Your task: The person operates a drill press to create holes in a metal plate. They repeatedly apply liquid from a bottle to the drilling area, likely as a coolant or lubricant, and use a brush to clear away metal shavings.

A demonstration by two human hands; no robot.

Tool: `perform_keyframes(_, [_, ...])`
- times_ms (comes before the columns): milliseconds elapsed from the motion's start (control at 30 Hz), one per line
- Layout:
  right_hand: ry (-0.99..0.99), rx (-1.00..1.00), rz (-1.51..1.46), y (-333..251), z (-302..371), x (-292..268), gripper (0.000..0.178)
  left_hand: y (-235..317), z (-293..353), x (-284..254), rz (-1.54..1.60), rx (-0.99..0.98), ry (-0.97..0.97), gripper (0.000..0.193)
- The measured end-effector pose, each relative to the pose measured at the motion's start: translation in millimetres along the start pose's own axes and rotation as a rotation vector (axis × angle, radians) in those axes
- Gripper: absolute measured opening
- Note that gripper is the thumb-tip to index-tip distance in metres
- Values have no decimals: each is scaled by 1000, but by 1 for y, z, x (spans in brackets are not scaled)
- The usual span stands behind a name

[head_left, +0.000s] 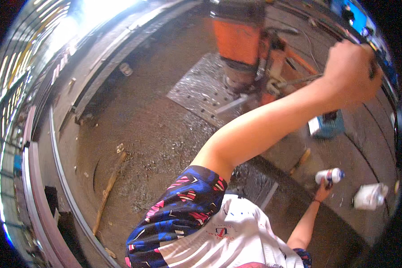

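My left arm reaches across to the upper right, and my left hand [353,69] is closed in a fist around the feed handle [306,80] of an orange drill press [236,40]. A dark knob end shows at the fist's far side. The drill stands over a metal plate [196,85] with several holes, wet and shiny. Its bit is hidden behind the machine's lower part. At lower right my right hand [327,185] is wrapped round a white bottle [329,175] with a blue end, held tilted on its side.
A teal and white box-like thing [327,124] sits beyond my left forearm. A white plastic container [370,196] is at the far right. Metal shavings [165,156] litter the floor. A wooden stick [108,194] and long metal bars [62,165] lie at left; cables [366,154] run at right.
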State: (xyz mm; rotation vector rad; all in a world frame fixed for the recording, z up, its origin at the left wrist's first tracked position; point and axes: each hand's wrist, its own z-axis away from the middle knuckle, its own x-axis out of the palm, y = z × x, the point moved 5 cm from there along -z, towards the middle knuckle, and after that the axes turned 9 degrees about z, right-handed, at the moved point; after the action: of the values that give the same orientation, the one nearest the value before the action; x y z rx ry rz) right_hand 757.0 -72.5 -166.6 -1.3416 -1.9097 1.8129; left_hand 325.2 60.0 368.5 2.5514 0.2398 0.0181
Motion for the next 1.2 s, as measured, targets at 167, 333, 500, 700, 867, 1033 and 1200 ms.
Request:
perform_keyframes(167, [-76, 160, 135, 27, -20, 27, 83, -10, -20, -141, -44, 147, 316, 33])
perform_keyframes(333, [-14, 103, 205, 37, -42, 41, 78, -35, -9, -242, -401, -118, 159, 39])
perform_keyframes(500, [-56, 217, -109, -34, 31, 53, 56, -59, -1, -284, -823, -268, -70, 42])
perform_keyframes(700, [-154, 175, -483, -132, 160, 80, 44, 12, -2, -280, -823, -326, -541, 20])
perform_keyframes(867, [-370, 274, -762, -222, 286, 126, 50, -117, -43, -278, -957, -12, -830, 27])
perform_keyframes(1033, [-590, 467, -737, -262, 381, 171, 40, -113, -35, -238, -1025, 155, -1159, 25])
perform_keyframes(1200, [-819, 635, -639, -289, 445, 220, 32, -154, -41, -257, -1103, 254, -1090, 45])
